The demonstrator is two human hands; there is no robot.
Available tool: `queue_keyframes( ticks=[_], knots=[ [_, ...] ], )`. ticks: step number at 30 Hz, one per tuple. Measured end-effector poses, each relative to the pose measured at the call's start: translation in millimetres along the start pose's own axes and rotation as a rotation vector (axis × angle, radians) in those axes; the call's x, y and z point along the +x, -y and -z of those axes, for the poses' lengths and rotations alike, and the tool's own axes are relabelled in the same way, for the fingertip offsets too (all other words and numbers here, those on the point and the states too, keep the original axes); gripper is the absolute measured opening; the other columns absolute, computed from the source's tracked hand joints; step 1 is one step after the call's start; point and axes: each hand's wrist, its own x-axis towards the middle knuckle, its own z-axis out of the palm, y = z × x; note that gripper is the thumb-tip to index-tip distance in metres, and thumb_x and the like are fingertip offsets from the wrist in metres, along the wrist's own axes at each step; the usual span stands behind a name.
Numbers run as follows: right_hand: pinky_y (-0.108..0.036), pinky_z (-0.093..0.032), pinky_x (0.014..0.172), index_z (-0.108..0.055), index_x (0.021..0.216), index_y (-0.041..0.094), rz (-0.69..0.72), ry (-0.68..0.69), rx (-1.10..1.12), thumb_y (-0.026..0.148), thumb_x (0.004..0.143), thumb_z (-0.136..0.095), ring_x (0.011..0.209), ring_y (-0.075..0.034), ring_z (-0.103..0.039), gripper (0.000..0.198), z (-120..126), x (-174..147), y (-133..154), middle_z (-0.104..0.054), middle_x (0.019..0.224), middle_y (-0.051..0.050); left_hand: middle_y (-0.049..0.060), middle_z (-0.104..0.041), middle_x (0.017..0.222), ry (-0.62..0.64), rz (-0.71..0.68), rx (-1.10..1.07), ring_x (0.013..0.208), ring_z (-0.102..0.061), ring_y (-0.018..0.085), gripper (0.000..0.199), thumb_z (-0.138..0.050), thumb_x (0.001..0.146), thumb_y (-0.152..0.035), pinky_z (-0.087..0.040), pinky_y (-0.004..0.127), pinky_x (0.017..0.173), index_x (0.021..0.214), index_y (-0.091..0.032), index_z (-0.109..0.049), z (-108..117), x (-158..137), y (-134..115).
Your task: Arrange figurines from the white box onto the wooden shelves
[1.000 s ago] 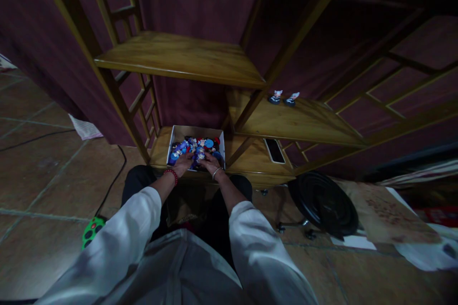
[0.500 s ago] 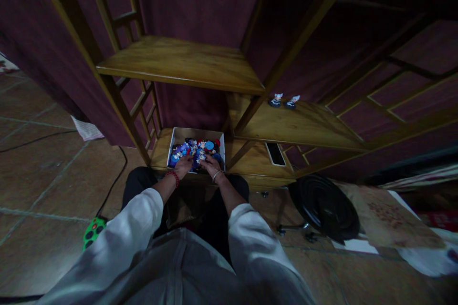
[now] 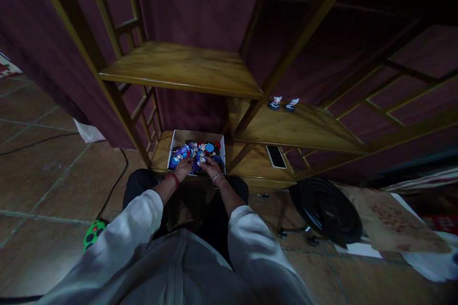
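A white cardboard box (image 3: 223, 152) on the low wooden shelf is filled with small blue, purple and red toy figurines (image 3: 195, 147). My left hand (image 3: 183, 169), with a red bead bracelet at the wrist, reaches over the box's front edge. Its fingers are curled among the figurines, and what they hold is too small to make out. My right hand (image 3: 212, 168), wearing a silver bracelet, is closed on a blue-and-white figurine (image 3: 202, 158) near the front of the box. The two hands are close together but apart.
Two white-and-dark figurines (image 3: 275, 102) stand on the middle shelf (image 3: 296, 126). A phone (image 3: 275, 157) lies on the lower shelf. To the right is a black round stool (image 3: 325, 209) on casters. A green device (image 3: 93, 233) with a cable is on the floor at left.
The view has tilted slightly, so the shelves sit a little lower in the picture. Both hands stay at the front of the box with only small finger movement.
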Motion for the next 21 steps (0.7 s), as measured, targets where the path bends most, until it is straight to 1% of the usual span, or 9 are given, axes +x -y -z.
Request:
queue_keyframes(
  ticks=[2,4,8,11,17,21],
  knots=[
    [-0.029,-0.049,0.071,-0.062,0.098,0.019,-0.010,0.002,0.008,0.035,0.056,-0.070,0.074,-0.015,-0.060,0.046,0,0,0,-0.067,0.083,0.000,0.004,-0.065,0.083,-0.014,0.015,-0.032,0.066,-0.059,0.009,0.023,-0.048,0.081,-0.018,-0.046,0.018,0.064,0.101,-0.015,-0.060,1,-2,-2],
    [-0.032,-0.049,0.077,-0.062,0.099,0.020,0.003,0.013,0.004,0.035,0.056,-0.070,0.078,-0.016,-0.061,0.047,1,0,0,-0.067,0.086,0.000,0.003,-0.064,0.078,-0.023,0.034,-0.065,0.061,-0.058,0.008,0.022,-0.049,0.080,-0.018,-0.045,0.018,0.060,0.099,-0.016,-0.060,1,-6,-5],
    [-0.036,-0.045,0.087,-0.063,0.096,0.021,0.049,0.001,-0.067,0.034,0.056,-0.070,0.087,-0.018,-0.061,0.043,3,1,-1,-0.068,0.089,0.000,0.001,-0.062,0.069,-0.018,0.061,-0.138,0.056,-0.056,0.008,0.019,-0.048,0.080,-0.017,-0.045,0.019,0.058,0.093,-0.015,-0.061,3,-14,-14],
    [-0.037,-0.045,0.088,-0.064,0.097,0.022,0.057,0.006,-0.105,0.034,0.057,-0.070,0.090,-0.019,-0.061,0.042,4,2,-2,-0.068,0.090,0.000,0.000,-0.061,0.064,-0.012,0.073,-0.191,0.056,-0.056,0.009,0.017,-0.048,0.080,-0.017,-0.046,0.020,0.060,0.090,-0.014,-0.061,6,-20,-20],
    [-0.037,-0.044,0.090,-0.064,0.095,0.020,0.036,-0.026,-0.084,0.033,0.054,-0.071,0.091,-0.019,-0.061,0.043,2,2,-3,-0.068,0.090,0.000,-0.002,-0.056,0.057,0.019,0.093,-0.292,0.053,-0.055,0.009,0.012,-0.050,0.080,-0.017,-0.049,0.024,0.062,0.083,-0.013,-0.060,11,-29,-28],
    [-0.037,-0.044,0.088,-0.064,0.093,0.019,0.052,-0.027,-0.082,0.032,0.053,-0.071,0.089,-0.019,-0.061,0.043,1,2,-2,-0.068,0.089,-0.001,-0.003,-0.053,0.055,0.030,0.103,-0.358,0.051,-0.054,0.009,0.009,-0.050,0.080,-0.016,-0.051,0.027,0.065,0.078,-0.013,-0.058,12,-31,-31]
  ],
)
